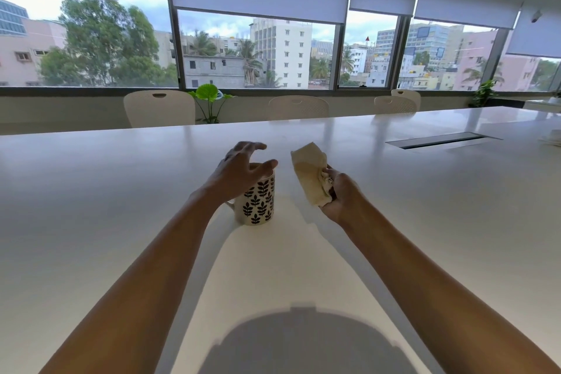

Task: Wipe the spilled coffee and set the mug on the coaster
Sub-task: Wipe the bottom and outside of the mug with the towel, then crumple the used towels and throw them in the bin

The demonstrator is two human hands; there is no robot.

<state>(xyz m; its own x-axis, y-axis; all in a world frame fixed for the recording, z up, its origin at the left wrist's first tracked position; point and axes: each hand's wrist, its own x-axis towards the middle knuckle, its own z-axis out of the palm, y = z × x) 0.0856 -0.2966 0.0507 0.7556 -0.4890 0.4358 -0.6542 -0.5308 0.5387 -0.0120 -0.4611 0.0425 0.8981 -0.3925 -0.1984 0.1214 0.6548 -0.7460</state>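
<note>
white table [121, 191], left grip [239, 167] spread over mug [258, 203], right grip [337, 191] pinching cloth [309, 173]

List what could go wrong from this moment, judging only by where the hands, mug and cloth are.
1. The left hand hovers open over the mug; a clumsy grab might tip it.
2. The cloth bunched in the right hand hangs loose and could brush the mug.
3. No coaster is visible, so placement may stall.

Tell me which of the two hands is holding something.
The right hand, gripping a beige cloth. The left hand only hovers open over the leaf-patterned mug.
</note>
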